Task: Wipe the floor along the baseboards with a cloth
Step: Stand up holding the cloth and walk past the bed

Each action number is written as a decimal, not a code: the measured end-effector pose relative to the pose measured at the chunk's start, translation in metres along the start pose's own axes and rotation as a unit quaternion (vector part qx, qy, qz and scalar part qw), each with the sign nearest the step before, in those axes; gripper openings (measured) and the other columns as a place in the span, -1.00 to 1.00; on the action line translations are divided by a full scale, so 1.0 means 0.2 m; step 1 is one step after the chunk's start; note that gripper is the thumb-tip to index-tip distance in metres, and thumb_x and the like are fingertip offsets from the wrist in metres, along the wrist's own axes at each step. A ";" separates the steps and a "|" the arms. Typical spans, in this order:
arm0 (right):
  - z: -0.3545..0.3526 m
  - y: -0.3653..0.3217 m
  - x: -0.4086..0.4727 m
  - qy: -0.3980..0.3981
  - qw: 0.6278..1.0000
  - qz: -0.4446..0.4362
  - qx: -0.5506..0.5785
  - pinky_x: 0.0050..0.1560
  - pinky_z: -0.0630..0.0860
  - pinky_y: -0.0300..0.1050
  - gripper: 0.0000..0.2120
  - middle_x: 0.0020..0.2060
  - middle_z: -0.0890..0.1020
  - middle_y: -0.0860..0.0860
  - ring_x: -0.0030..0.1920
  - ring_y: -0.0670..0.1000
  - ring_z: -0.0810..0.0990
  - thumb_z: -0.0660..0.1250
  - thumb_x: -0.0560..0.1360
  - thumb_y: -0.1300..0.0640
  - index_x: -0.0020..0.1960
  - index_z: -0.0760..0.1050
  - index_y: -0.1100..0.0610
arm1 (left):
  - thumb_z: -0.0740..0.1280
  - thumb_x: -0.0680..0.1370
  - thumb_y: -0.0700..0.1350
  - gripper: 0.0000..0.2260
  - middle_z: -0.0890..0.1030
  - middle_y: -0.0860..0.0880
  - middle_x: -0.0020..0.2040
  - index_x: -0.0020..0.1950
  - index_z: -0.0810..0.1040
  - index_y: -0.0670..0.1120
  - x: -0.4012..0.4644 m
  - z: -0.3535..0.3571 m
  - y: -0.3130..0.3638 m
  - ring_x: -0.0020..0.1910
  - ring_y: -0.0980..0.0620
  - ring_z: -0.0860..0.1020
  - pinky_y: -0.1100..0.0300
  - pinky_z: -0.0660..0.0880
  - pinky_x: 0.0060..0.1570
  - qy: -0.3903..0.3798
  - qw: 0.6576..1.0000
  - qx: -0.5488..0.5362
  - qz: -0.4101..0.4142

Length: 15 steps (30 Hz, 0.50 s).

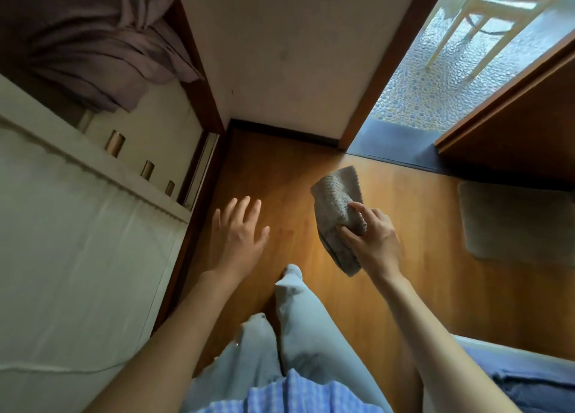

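My right hand [373, 238] grips a folded grey cloth [334, 207] and holds it in the air above the wooden floor [280, 176]. The cloth's upper end sticks up past my fingers and its lower end hangs below my palm. My left hand [238, 235] hovers over the floor with its fingers spread and holds nothing. A dark baseboard [286, 131] runs along the foot of the white wall ahead, into the corner at the left. My legs in light trousers and a sock [294, 271] stand below the hands.
A white cabinet [77, 226] with brass knobs and a dark wooden frame [199, 176] borders the floor on the left. At the right are an open doorway with a dark threshold [395, 145], a wooden door [513, 117] and a grey mat [513, 220].
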State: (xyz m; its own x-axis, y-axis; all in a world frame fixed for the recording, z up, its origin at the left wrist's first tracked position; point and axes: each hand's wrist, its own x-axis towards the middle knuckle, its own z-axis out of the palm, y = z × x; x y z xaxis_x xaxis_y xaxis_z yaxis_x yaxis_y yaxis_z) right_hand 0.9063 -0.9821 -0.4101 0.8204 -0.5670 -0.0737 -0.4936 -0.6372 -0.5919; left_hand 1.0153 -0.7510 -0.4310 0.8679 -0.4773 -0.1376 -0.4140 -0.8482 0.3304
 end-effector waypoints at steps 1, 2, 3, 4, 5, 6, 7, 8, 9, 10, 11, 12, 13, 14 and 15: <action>0.00 0.00 0.07 -0.008 1.000 -0.003 0.001 -0.17 0.38 -0.17 -0.54 -0.03 0.56 -0.03 -0.02 -0.01 0.49 0.48 0.41 0.01 0.28 0.52 -0.01 | 0.23 0.61 0.06 -0.51 0.31 -0.11 0.51 0.52 0.29 -0.06 0.06 0.00 0.01 0.52 -0.12 0.19 -0.14 0.04 0.47 0.000 1.000 -0.004 -0.008; -0.01 0.00 0.14 -0.016 1.000 -0.007 0.002 -0.17 0.37 -0.19 -0.54 -0.03 0.56 -0.05 -0.02 -0.03 0.49 0.48 0.41 0.00 0.28 0.52 -0.02 | 0.24 0.61 0.06 -0.51 0.31 -0.12 0.50 0.51 0.30 -0.06 0.11 0.00 0.02 0.51 -0.13 0.19 -0.14 0.05 0.47 -0.001 1.000 -0.007 -0.014; -0.01 0.00 0.21 -0.023 1.000 -0.009 0.001 -0.17 0.36 -0.19 -0.55 -0.03 0.55 -0.06 -0.02 -0.03 0.49 0.48 0.41 0.00 0.28 0.52 -0.03 | 0.24 0.61 0.05 -0.51 0.32 -0.12 0.50 0.51 0.31 -0.06 0.16 0.00 0.03 0.51 -0.13 0.21 -0.14 0.06 0.47 -0.003 1.000 -0.009 -0.019; 0.00 0.01 0.27 -0.029 1.000 -0.010 0.000 -0.17 0.37 -0.19 -0.55 -0.03 0.55 -0.06 -0.01 -0.03 0.49 0.47 0.41 0.00 0.28 0.52 -0.04 | 0.25 0.60 0.06 -0.51 0.33 -0.12 0.49 0.50 0.32 -0.07 0.21 0.01 0.03 0.50 -0.14 0.22 -0.15 0.09 0.46 -0.007 1.000 -0.011 -0.026; 0.00 0.01 0.32 -0.034 0.999 -0.011 -0.001 -0.17 0.38 -0.18 -0.55 -0.03 0.56 -0.06 -0.02 -0.02 0.50 0.47 0.41 -0.01 0.28 0.51 -0.04 | 0.26 0.60 0.06 -0.51 0.34 -0.12 0.49 0.50 0.33 -0.07 0.25 0.01 0.03 0.50 -0.14 0.23 -0.16 0.12 0.46 -0.011 0.999 -0.010 -0.034; 0.01 0.01 0.37 -0.040 0.999 -0.012 -0.003 -0.17 0.40 -0.18 -0.55 -0.02 0.56 -0.06 -0.02 -0.02 0.50 0.47 0.41 -0.01 0.28 0.51 -0.04 | 0.26 0.60 0.06 -0.51 0.35 -0.13 0.48 0.50 0.33 -0.07 0.29 0.01 0.03 0.50 -0.15 0.23 -0.17 0.15 0.46 -0.014 0.999 -0.009 -0.043; 0.02 0.01 0.41 -0.046 0.999 -0.015 -0.005 -0.17 0.42 -0.17 -0.54 -0.01 0.56 -0.05 -0.02 -0.02 0.50 0.47 0.41 -0.01 0.29 0.51 -0.04 | 0.26 0.59 0.07 -0.51 0.35 -0.13 0.48 0.50 0.33 -0.07 0.33 0.01 0.03 0.50 -0.15 0.23 -0.18 0.17 0.46 -0.015 0.998 -0.009 -0.052; 0.02 0.00 0.46 -0.050 0.999 -0.019 -0.008 -0.18 0.45 -0.16 -0.54 0.00 0.56 -0.06 -0.02 -0.03 0.50 0.47 0.41 -0.02 0.29 0.50 -0.04 | 0.26 0.59 0.07 -0.50 0.34 -0.12 0.49 0.50 0.33 -0.06 0.37 0.00 0.02 0.50 -0.15 0.23 -0.18 0.19 0.45 -0.016 0.998 -0.011 -0.061; 0.03 -0.01 0.50 -0.054 0.998 -0.023 -0.010 -0.18 0.47 -0.14 -0.54 0.00 0.56 -0.06 -0.03 -0.03 0.50 0.46 0.42 -0.03 0.30 0.50 -0.05 | 0.26 0.59 0.07 -0.50 0.34 -0.12 0.49 0.50 0.33 -0.07 0.42 -0.01 0.02 0.50 -0.14 0.23 -0.18 0.19 0.45 -0.017 0.997 -0.013 -0.069; 0.04 -0.02 0.56 -0.059 0.998 -0.028 -0.013 -0.18 0.49 -0.14 -0.54 0.00 0.56 -0.07 -0.03 -0.03 0.49 0.46 0.42 -0.04 0.29 0.49 -0.06 | 0.26 0.60 0.07 -0.50 0.34 -0.13 0.49 0.50 0.33 -0.07 0.47 -0.02 0.01 0.50 -0.15 0.23 -0.18 0.19 0.44 -0.017 0.997 -0.015 -0.074; 0.06 -0.03 0.61 -0.064 0.997 -0.032 -0.015 -0.18 0.49 -0.14 -0.55 0.00 0.56 -0.07 -0.04 -0.03 0.49 0.46 0.42 -0.04 0.29 0.49 -0.06 | 0.27 0.59 0.06 -0.50 0.35 -0.13 0.48 0.49 0.34 -0.08 0.52 -0.02 0.00 0.49 -0.15 0.24 -0.19 0.20 0.44 -0.015 0.997 -0.016 -0.078; 0.08 -0.05 0.67 -0.070 0.997 -0.034 -0.017 -0.19 0.48 -0.14 -0.55 0.01 0.56 -0.07 -0.05 -0.03 0.49 0.46 0.42 -0.03 0.29 0.50 -0.05 | 0.27 0.59 0.06 -0.50 0.36 -0.14 0.48 0.49 0.35 -0.08 0.58 -0.03 -0.02 0.49 -0.17 0.25 -0.20 0.22 0.43 -0.013 0.997 -0.014 -0.081; 0.10 -0.07 0.73 -0.075 0.996 -0.033 -0.017 -0.19 0.49 -0.13 -0.55 0.02 0.56 -0.06 -0.06 -0.03 0.50 0.47 0.42 -0.02 0.29 0.50 -0.05 | 0.28 0.59 0.06 -0.50 0.37 -0.15 0.47 0.48 0.36 -0.09 0.63 -0.03 -0.04 0.48 -0.18 0.27 -0.21 0.25 0.41 -0.013 0.996 -0.012 -0.083; 0.12 -0.09 0.79 -0.080 0.996 -0.032 -0.017 -0.19 0.50 -0.12 -0.55 0.02 0.56 -0.05 -0.07 -0.02 0.50 0.47 0.42 -0.01 0.29 0.50 -0.05 | 0.29 0.58 0.06 -0.50 0.38 -0.16 0.46 0.48 0.36 -0.10 0.68 -0.04 -0.06 0.47 -0.19 0.28 -0.22 0.26 0.40 -0.016 0.996 -0.009 -0.085; 0.14 -0.11 0.85 -0.086 0.996 -0.030 -0.018 -0.18 0.51 -0.09 -0.55 0.02 0.56 -0.05 -0.06 -0.01 0.50 0.46 0.42 -0.01 0.29 0.50 -0.06 | 0.29 0.58 0.06 -0.50 0.39 -0.16 0.46 0.47 0.37 -0.10 0.74 -0.04 -0.08 0.46 -0.20 0.29 -0.23 0.28 0.39 -0.020 0.996 -0.010 -0.087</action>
State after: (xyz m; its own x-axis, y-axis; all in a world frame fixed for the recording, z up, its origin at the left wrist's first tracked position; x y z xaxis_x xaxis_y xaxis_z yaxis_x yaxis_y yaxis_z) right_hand 1.0650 -1.0488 -0.4324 0.8848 -0.4311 -0.1768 -0.4491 -0.6876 -0.5705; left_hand 1.1529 -0.8059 -0.4489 0.9144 -0.3326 -0.2306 -0.2527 -0.9143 0.3165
